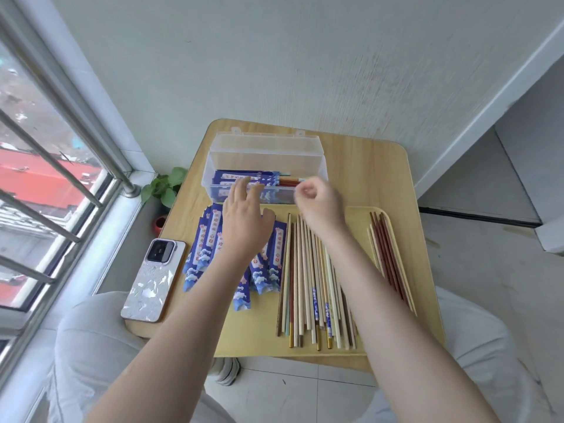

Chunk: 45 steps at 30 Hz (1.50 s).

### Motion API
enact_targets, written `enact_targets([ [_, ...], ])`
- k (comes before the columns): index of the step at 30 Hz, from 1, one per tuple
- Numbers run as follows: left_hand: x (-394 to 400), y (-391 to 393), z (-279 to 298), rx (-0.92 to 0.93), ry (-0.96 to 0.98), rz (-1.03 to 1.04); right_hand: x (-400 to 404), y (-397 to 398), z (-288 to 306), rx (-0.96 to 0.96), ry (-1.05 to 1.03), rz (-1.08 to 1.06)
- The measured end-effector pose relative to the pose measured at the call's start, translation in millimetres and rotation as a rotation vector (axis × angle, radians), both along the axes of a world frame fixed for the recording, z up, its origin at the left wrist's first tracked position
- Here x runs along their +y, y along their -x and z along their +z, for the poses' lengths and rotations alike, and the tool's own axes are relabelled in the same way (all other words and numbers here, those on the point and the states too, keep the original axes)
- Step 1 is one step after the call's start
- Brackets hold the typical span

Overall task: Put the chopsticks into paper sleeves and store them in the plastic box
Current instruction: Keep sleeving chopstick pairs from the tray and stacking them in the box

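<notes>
The left hand (244, 215), fingers spread and holding nothing, reaches over the plastic box (265, 160) of sleeved chopsticks (253, 178) at the table's (366, 166) far edge; the right hand (317, 199) hovers beside it, curled, empty.

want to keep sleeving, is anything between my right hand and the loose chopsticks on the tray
Nothing visible does. The right hand, curled and blurred, holds nothing visible and sits above the far ends of the loose chopsticks on the tray. The left hand is off to the side over the empty sleeves.
</notes>
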State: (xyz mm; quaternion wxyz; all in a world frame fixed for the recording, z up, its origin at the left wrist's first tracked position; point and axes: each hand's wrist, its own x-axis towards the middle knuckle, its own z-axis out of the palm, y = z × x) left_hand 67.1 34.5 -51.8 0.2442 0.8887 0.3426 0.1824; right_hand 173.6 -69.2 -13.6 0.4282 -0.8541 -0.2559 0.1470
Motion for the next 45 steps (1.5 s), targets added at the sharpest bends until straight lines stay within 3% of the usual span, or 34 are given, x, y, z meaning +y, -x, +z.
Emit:
enact_targets([
  [3,-3.0,14.2,4.5,-0.061,0.131,0.128,-0.4,42.4,-9.5,0.071,0.367,0.318],
  [6,-2.3,26.6,4.5,0.098,0.365,0.192,0.8,70.9,-30.8,0.003,0.54,0.372],
  [9,-4.8,46.2,-3.3,0.215,0.492,0.168,-1.1,92.4,-42.2,-0.048,0.562,0.322],
  [14,-13.2,62.8,-5.9,0.144,0.535,0.156,-4.9,100.8,-42.2,-0.022,0.503,0.25],
  [17,-18.8,65.1,-1.4,0.027,0.391,0.151,-15.1,91.2,-36.0,0.054,0.323,0.162],
  [19,-18.7,65.9,1.9,-0.029,0.021,-0.044,-25.1,80.7,-26.9,0.107,0.222,0.175],
  [20,-17.8,65.0,5.7,0.005,-0.154,-0.173,-30.1,75.4,-21.2,0.134,0.192,0.21],
  [22,-20.3,58.3,22.6,0.178,-0.321,-0.371,-40.5,64.3,-9.5,0.197,0.139,0.273],
  [25,-26.8,45.4,39.3,0.347,-0.295,-0.431,-51.1,54.0,1.6,0.269,0.085,0.284],
  [29,-39.5,34.3,42.4,0.439,-0.244,-0.301,-71.2,39.3,4.6,0.343,-0.087,0.051],
  [32,-47.0,32.9,33.4,0.343,-0.024,-0.231,-84.5,30.8,0.9,0.377,-0.144,-0.045],
  [35,-58.0,29.0,27.3,0.12,0.412,-0.219,-94.6,23.5,-12.7,0.343,-0.095,-0.101],
  [37,-67.5,28.1,30.2,-0.048,0.809,-0.151,-102.7,16.8,-23.7,0.203,0.059,-0.174],
  [39,-78.5,23.1,32.5,-0.124,1.053,-0.068,-117.9,8.7,-33.4,0.048,0.298,-0.205],
  [42,-85.0,20.3,26.0,-0.106,1.168,0.045,-126.4,9.7,-44.5,-0.027,0.571,-0.145],
  [45,-95.1,15.3,12.7,-0.056,1.187,0.078,-129.4,11.4,-49.4,-0.022,0.652,-0.149],
])
